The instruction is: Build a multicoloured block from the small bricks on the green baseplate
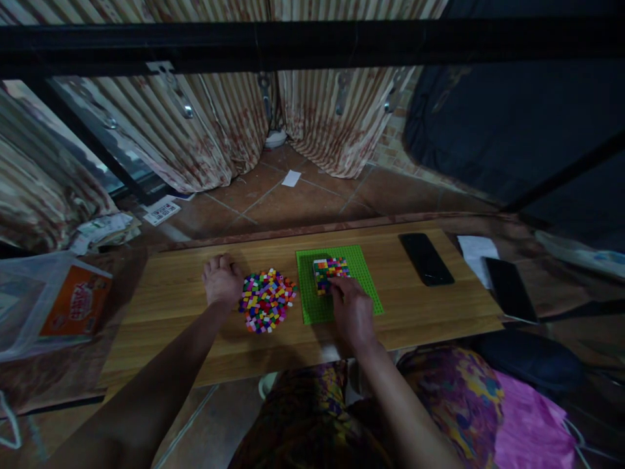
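Observation:
A green studded baseplate lies on the wooden table. A small block of multicoloured building bricks is built up on it. My right hand reaches over the plate from the front right, thumb and fingers pinched together at the block's near side. Whatever lies between those fingertips is too small and hidden to make out. To the left of the plate is a loose pile of small coloured bricks. Just beyond the pile's left edge, my left hand rests palm down on the table, its fingers loosely apart and holding nothing.
A black phone lies on the table's right part, with another dark device past its right edge. A clear plastic box with an orange label stands at the left. Papers lie on the tiled floor behind the table.

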Motion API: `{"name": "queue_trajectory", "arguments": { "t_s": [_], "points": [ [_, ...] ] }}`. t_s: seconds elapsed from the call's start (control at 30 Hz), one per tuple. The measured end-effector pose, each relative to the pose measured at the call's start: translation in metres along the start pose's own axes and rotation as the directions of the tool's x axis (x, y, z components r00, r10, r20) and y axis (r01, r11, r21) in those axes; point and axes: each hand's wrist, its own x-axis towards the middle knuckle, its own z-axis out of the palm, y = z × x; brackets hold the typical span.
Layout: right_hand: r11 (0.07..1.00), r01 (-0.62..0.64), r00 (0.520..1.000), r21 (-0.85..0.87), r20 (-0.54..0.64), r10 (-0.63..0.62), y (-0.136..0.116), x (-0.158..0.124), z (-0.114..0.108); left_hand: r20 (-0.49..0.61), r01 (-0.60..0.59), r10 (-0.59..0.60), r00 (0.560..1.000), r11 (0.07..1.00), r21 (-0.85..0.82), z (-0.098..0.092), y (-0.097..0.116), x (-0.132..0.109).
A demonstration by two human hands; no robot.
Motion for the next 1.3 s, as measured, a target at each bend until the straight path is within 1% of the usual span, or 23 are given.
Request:
{"name": "queue_trajectory", "arguments": {
  "t_s": [0.13, 0.27, 0.37, 0.5, 0.8, 0.97, 1.07, 1.23, 1.3],
  "points": [
    [0.999, -0.002, 1.0, -0.041, 0.03, 0.003, -0.002, 0.001, 0.003, -0.004, -0.003, 0.003, 1.0, 1.0, 0.005, 0.0, 0.001, 0.0],
    [0.999, -0.02, 0.999, -0.035, 0.034, 0.021, -0.004, 0.001, 0.003, -0.003, 0.008, -0.008, 1.0, 1.0, -0.01, 0.0, 0.001, 0.0],
    [1.0, -0.03, 1.0, -0.009, -0.001, 0.03, -0.005, 0.0, 0.002, 0.003, 0.012, -0.012, 1.0, 1.0, -0.01, 0.001, 0.0, 0.0],
    [0.997, -0.082, 0.995, 0.009, -0.05, 0.082, -0.006, -0.001, 0.002, 0.004, 0.007, -0.006, 1.0, 1.0, -0.019, 0.002, -0.001, 0.0],
    [0.965, -0.205, 0.969, 0.164, -0.102, 0.224, 0.0, 0.0, 0.01, -0.001, 0.005, -0.005, 1.0, 1.0, -0.005, -0.001, 0.001, -0.001],
    [0.93, -0.263, 0.951, 0.257, -0.091, 0.294, 0.007, 0.001, 0.018, 0.004, 0.011, -0.011, 1.0, 1.0, -0.018, -0.001, 0.001, -0.001],
    [0.922, -0.265, 0.948, 0.281, -0.097, 0.302, 0.01, 0.002, 0.02, 0.002, 0.01, -0.01, 1.0, 1.0, -0.013, -0.001, 0.001, -0.001],
    [0.943, -0.248, 0.959, 0.223, -0.08, 0.271, 0.011, 0.005, 0.018, -0.004, 0.005, -0.005, 1.0, 1.0, -0.012, 0.0, 0.002, -0.001],
    [0.941, -0.249, 0.96, 0.23, -0.068, 0.27, 0.01, 0.005, 0.017, 0.0, 0.01, -0.01, 1.0, 1.0, -0.013, -0.001, 0.002, -0.001]
  ]
}}
